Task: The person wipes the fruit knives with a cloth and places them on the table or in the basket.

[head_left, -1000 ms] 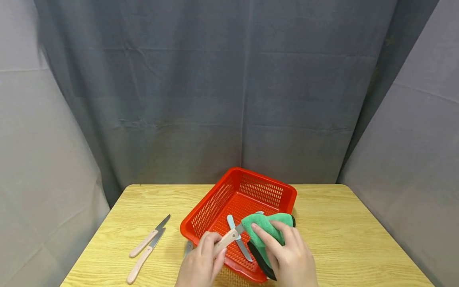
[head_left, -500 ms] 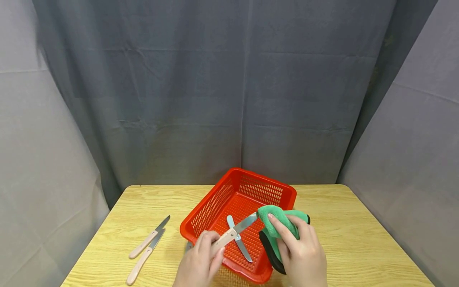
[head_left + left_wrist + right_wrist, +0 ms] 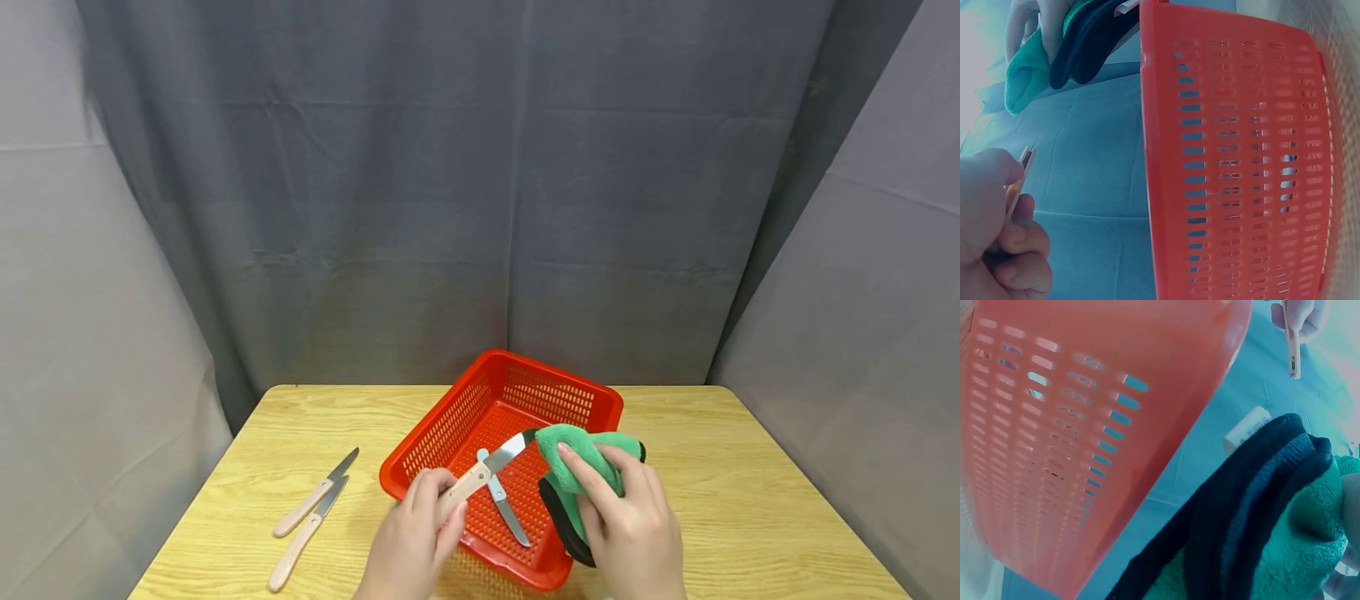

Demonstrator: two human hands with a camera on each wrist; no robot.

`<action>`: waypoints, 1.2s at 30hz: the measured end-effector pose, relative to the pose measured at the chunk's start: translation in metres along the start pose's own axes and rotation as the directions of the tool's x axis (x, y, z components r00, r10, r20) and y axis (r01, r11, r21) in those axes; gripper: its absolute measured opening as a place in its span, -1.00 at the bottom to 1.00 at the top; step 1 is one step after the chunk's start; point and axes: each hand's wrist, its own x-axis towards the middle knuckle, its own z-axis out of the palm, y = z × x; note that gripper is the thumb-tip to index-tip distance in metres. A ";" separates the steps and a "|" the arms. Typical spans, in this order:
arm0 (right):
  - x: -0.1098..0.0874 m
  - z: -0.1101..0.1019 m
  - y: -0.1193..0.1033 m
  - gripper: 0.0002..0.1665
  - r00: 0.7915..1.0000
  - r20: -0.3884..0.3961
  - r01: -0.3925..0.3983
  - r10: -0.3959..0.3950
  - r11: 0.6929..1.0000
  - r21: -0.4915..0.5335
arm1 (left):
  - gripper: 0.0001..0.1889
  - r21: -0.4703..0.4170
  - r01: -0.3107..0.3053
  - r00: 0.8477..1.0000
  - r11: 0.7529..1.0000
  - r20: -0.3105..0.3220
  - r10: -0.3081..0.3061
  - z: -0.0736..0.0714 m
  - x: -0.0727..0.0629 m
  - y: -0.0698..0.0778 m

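Observation:
My left hand (image 3: 411, 533) grips the pale wooden handle of a knife (image 3: 506, 452) over the front of a red basket (image 3: 517, 571). Its blade points up and to the right, and the tip meets the edge of a folded green cloth (image 3: 573, 454) with black trim. That cloth is held in my right hand (image 3: 633, 525), fingers bent over it. In the left wrist view, curled fingers wrap the knife handle (image 3: 1019, 181). The right wrist view has the cloth (image 3: 1297, 550) close up, beside the basket wall (image 3: 1116, 444). Inside the basket lies another knife (image 3: 510, 518) with a light-coloured handle.
Two wooden-handled knives (image 3: 303, 508) (image 3: 300, 550) lie side by side on the wood-grain table (image 3: 750, 500), left of the basket. A grey curtain (image 3: 480, 208) hangs behind the table's back edge, with pale cloth walls on both sides.
The cloth, earlier wrapped over most of the blade, has slid right toward the tip with my right hand, baring the blade. The held knife has since tilted slightly upward.

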 end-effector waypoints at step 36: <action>0.003 0.013 -0.002 -0.15 0.996 0.081 0.022 -0.022 1.000 0.003 | -0.60 -0.058 -0.032 0.999 0.998 -0.017 0.031 0.004 0.005 0.005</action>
